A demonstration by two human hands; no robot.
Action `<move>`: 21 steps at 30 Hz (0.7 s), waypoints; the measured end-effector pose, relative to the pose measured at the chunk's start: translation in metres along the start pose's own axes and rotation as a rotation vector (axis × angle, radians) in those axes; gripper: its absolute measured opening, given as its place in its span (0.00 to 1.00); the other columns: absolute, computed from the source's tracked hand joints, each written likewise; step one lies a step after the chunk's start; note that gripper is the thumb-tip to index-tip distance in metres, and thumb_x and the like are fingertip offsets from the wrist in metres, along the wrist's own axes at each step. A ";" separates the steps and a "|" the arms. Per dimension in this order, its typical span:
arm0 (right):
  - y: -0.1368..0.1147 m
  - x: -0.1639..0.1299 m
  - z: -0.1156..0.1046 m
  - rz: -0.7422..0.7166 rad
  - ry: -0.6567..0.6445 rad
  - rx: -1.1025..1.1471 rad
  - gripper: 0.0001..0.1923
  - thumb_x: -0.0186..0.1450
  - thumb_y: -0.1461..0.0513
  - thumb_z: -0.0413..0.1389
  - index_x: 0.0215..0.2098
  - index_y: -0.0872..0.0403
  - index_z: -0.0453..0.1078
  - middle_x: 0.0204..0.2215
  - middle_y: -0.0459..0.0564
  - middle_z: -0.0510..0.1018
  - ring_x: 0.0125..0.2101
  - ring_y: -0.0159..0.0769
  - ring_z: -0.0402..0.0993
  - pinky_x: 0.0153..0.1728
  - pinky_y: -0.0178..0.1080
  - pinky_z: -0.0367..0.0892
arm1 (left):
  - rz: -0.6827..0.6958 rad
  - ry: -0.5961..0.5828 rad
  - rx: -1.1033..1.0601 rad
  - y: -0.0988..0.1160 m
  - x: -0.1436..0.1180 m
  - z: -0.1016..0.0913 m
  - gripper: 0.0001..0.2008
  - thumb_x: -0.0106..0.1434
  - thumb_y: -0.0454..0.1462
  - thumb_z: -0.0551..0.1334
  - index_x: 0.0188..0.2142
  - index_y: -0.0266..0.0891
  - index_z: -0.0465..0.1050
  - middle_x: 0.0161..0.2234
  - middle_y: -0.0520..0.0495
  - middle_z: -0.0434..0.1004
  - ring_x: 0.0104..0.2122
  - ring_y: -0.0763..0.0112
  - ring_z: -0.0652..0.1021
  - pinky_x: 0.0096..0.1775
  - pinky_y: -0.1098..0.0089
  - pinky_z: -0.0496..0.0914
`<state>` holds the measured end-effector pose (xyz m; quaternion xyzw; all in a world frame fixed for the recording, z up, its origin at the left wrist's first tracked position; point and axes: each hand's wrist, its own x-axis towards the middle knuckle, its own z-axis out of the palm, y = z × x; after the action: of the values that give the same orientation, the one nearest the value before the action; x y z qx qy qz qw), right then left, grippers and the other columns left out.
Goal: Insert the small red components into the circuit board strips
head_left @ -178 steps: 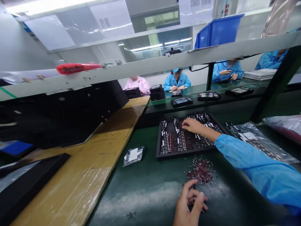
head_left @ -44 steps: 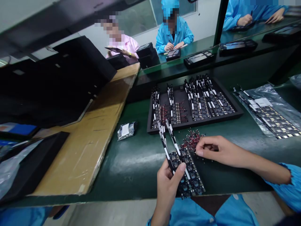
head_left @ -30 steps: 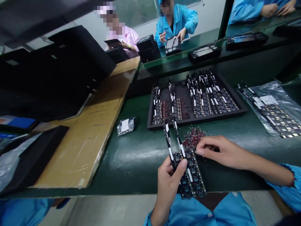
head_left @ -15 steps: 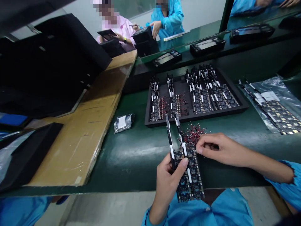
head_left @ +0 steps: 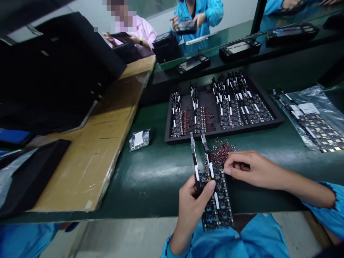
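My left hand (head_left: 195, 204) grips a black circuit board panel (head_left: 221, 200) by its left side, thumb on top. Two long flex strips (head_left: 206, 157) with white labels stick out from its far end. At the panel's upper right edge, my right hand (head_left: 249, 168) is closed in a pinch. Whatever sits between its fingertips is too small to make out. Just behind the panel lies a heap of small parts with red and black wires (head_left: 221, 152), partly hidden by my right hand and the strips.
A black foam tray (head_left: 188, 139) holds rows of boards behind the heap. To the right, more boards lie on a clear plastic bag (head_left: 309, 141). A small silvery bag (head_left: 140, 139) and a cardboard sheet (head_left: 107, 143) are on the left. Co-workers handle black devices across the bench.
My hands and the panel stay almost in place. Across the bench, the co-worker in blue has lifted a black device from the stack and holds it in both hands.
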<state>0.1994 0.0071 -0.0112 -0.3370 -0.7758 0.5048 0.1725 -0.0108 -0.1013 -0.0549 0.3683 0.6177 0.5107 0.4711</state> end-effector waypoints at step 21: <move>0.009 0.000 0.009 0.000 0.116 0.033 0.08 0.66 0.51 0.58 0.35 0.43 0.76 0.27 0.44 0.78 0.26 0.38 0.71 0.26 0.40 0.64 | -0.014 0.010 -0.019 -0.005 0.002 0.001 0.18 0.52 0.43 0.74 0.41 0.37 0.85 0.30 0.41 0.89 0.28 0.51 0.84 0.27 0.65 0.78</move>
<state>0.1967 0.0033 -0.0231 -0.3626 -0.7562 0.4971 0.2226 -0.0103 -0.1003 -0.0605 0.3570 0.6177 0.5150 0.4752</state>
